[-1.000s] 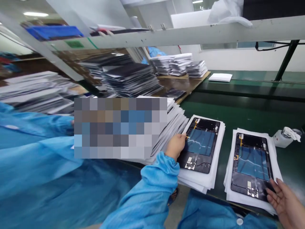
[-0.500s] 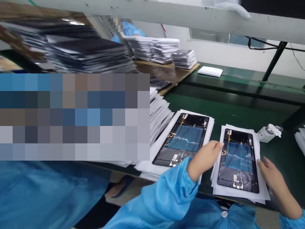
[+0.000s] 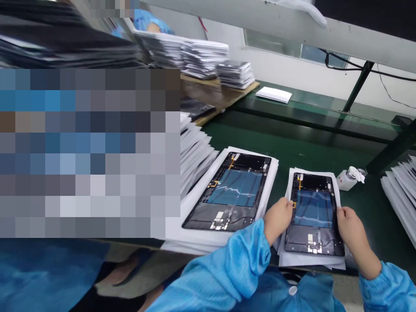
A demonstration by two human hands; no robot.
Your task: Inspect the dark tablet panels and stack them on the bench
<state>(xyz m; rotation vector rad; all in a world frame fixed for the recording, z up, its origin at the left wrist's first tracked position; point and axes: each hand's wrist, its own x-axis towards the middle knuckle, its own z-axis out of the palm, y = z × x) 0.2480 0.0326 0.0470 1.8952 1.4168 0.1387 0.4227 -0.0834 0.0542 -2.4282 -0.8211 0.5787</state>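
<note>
Two opened black tablet housings with blue film inside lie on stacks of white sheets on the green bench. My left hand (image 3: pixel 277 218) is curled on the left edge of the right tablet housing (image 3: pixel 313 212). On that housing's right edge, my right hand (image 3: pixel 350 225) grips with bent fingers. The left tablet housing (image 3: pixel 232 190) lies untouched on its own white sheet stack (image 3: pixel 271 173), just left of my left hand. Both my arms wear blue sleeves.
A small white bottle (image 3: pixel 347 177) stands right of the housings. More white sheet stacks (image 3: pixel 401 190) lie at the far right and on a wooden board (image 3: pixel 227 97) at the back. A loose white pad (image 3: pixel 274 94) lies beyond. A person in blue sits at my left.
My left hand left the left housing and moved right to the right housing. My right hand slid up its right edge and closed on it. The view shifted right.
</note>
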